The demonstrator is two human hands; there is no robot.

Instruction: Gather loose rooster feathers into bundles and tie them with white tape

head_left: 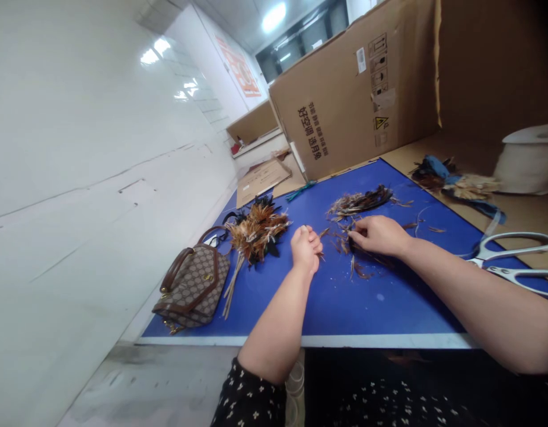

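I'm holding my left hand (306, 248) closed. My right hand (374, 236) is resting among loose feathers (362, 273), left of the scissors (484, 254); I can't tell if it's gripping any. I'm thinking a fast sweep could scatter them.

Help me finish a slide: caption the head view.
Right hand among loose feathers on a blue tabletop, left hand curled near a feather bundle.

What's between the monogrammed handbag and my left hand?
In the head view, a brown feather bundle with pale stems lies between the handbag and your left hand.
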